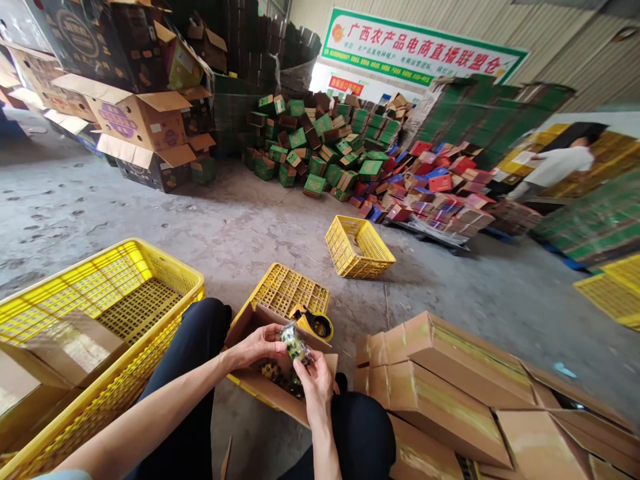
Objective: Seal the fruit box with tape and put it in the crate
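Observation:
Between my hands is a small clear plastic packet [294,341] with yellow-green and dark contents; I cannot make out exactly what is inside. My left hand [257,347] pinches its left side, and my right hand [316,383] grips its lower right side. Right below both hands an open cardboard box [275,388] sits between my knees, with several similar yellow and dark items [271,369] in it. Behind it, a yellow and black tape dispenser [319,325] lies on a yellow plastic crate [287,288] that seems upturned. My forearms and hands hide part of the box.
On the left stands a large yellow crate [193,283] with cardboard boxes [75,347] inside. Closed cardboard boxes [450,387] are stacked to my right. Another yellow crate [360,257] stands ahead on the concrete floor. Piled cartons [320,143] and a person [560,167] are farther back.

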The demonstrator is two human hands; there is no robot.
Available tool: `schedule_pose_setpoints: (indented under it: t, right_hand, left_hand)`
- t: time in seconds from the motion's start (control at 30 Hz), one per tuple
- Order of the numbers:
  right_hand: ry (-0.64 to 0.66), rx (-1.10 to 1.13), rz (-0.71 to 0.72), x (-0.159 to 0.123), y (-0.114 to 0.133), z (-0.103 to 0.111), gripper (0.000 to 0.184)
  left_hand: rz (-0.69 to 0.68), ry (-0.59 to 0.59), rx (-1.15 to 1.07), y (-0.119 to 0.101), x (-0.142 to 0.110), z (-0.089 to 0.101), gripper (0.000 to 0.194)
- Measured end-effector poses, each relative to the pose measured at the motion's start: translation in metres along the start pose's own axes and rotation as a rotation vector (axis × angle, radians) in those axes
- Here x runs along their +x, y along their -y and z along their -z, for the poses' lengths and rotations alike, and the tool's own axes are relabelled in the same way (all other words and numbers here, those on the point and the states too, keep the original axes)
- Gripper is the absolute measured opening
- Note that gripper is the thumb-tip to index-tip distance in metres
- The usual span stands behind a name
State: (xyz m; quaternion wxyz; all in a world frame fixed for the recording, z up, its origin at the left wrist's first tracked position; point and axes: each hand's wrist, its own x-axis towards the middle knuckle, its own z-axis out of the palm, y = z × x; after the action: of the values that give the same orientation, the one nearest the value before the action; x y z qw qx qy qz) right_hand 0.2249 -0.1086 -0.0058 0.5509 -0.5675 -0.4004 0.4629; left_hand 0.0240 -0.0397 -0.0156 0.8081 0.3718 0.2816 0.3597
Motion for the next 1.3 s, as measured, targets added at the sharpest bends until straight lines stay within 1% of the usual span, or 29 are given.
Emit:
schedule_pose_setpoints:
  t: [0.07, 0.17, 0.23, 0.3, 0.37, 0.43, 0.53, 0.63, 0.67, 0.7, 0.73, 0.83, 0.87, 0.97, 1.03, 1.1, 1.2, 1.3]
  right_hand:
    - [0.049, -0.039, -0.006, -0.004, 0.009, -0.001, 0.046]
    - [0.092, -0.065, -0.011, -0.009, 0.019, -0.001, 0.043]
    - [0.104, -0.067, -0.013, -0.01, 0.021, -0.001, 0.043]
    - [0.087, -0.059, -0.012, -0.009, 0.018, 0.0, 0.046]
    - [0.078, -0.035, -0.009, -0.007, 0.011, -0.001, 0.052]
    - [0.099, 0.001, -0.006, -0.006, 0.003, -0.002, 0.059]
    - [0.119, 0.069, -0.018, -0.01, -0.006, -0.006, 0.075]
    - [0.12, 0.132, -0.065, -0.017, -0.006, -0.01, 0.096]
    - [0.13, 0.14, -0.089, -0.019, -0.004, -0.011, 0.099]
    - [0.138, 0.14, -0.116, -0.021, -0.001, -0.011, 0.098]
    - [0.145, 0.132, -0.14, -0.022, 0.003, -0.01, 0.094]
    - [0.157, 0.11, -0.19, -0.023, 0.017, -0.006, 0.073]
    - [0.156, 0.115, -0.199, -0.023, 0.02, -0.004, 0.071]
    - [0.136, 0.158, -0.221, -0.021, 0.023, 0.0, 0.077]
    - [0.09, 0.188, -0.23, -0.018, 0.02, 0.002, 0.08]
    - [0.025, 0.216, -0.222, -0.015, 0.017, 0.003, 0.081]
    - [-0.031, 0.242, -0.197, -0.014, 0.015, 0.003, 0.076]
    - [-0.009, 0.237, -0.192, -0.014, 0.017, 0.003, 0.066]
  left_hand:
    - [-0.021, -0.021, 0.013, 0.0, 0.0, -0.001, 0.063]
    - [-0.052, -0.019, 0.068, 0.002, 0.0, 0.0, 0.058]
    - [-0.067, -0.012, 0.094, 0.003, 0.0, 0.0, 0.055]
    - [-0.069, -0.004, 0.09, 0.003, -0.001, -0.001, 0.056]
    - [-0.065, 0.018, 0.085, 0.004, -0.003, -0.002, 0.057]
    - [-0.057, 0.034, 0.108, 0.005, -0.004, -0.003, 0.056]
    - [-0.037, 0.045, 0.135, 0.007, -0.005, -0.003, 0.057]
    - [-0.029, 0.068, 0.13, 0.009, -0.003, -0.002, 0.057]
    - [-0.029, 0.073, 0.132, 0.01, -0.003, -0.002, 0.056]
    - [-0.028, 0.076, 0.136, 0.01, -0.002, -0.002, 0.055]
    - [-0.028, 0.076, 0.139, 0.011, -0.001, -0.001, 0.054]
    - [-0.034, 0.078, 0.144, 0.012, 0.0, -0.001, 0.052]
    - [-0.037, 0.085, 0.144, 0.012, 0.001, -0.001, 0.052]
    - [-0.045, 0.111, 0.125, 0.011, 0.0, -0.002, 0.052]
    - [-0.04, 0.118, 0.109, 0.01, -0.002, -0.003, 0.055]
    - [0.002, 0.121, 0.103, 0.009, -0.005, -0.003, 0.059]
    - [0.053, 0.113, 0.09, 0.01, -0.007, -0.001, 0.063]
    - [0.01, 0.079, 0.035, 0.012, -0.005, 0.004, 0.075]
